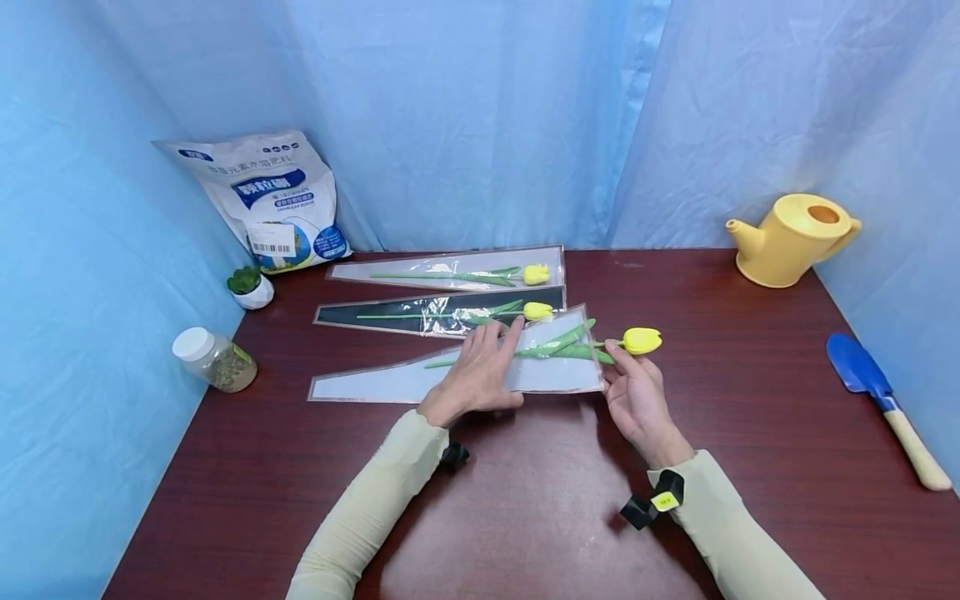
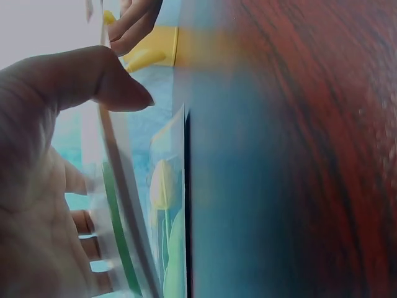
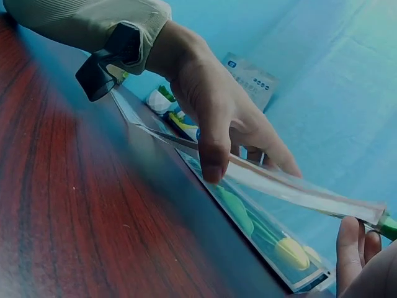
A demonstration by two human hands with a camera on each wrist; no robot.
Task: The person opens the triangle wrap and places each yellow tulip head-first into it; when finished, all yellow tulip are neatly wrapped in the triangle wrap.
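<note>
A yellow artificial tulip (image 1: pixel 642 340) lies mostly inside a tapered white flower sleeve (image 1: pixel 375 386) with a clear front; its head and a bit of stem stick out at the wide right end. My right hand (image 1: pixel 637 400) pinches the stem just below the head, close to the sleeve's mouth. My left hand (image 1: pixel 483 367) grips the sleeve near its middle; in the left wrist view the thumb (image 2: pixel 124 87) lies on one side of the edge, the other fingers opposite. In the right wrist view the sleeve's wide end is raised off the table.
Behind lie a black sleeve (image 1: pixel 337 314) and another white sleeve (image 1: pixel 352 272), each with a yellow tulip. On the left stand a fertilizer bag (image 1: pixel 262 200), a small potted succulent (image 1: pixel 251 287) and a jar (image 1: pixel 217 360). A yellow watering can (image 1: pixel 780 242) and blue trowel (image 1: pixel 862 367) are right.
</note>
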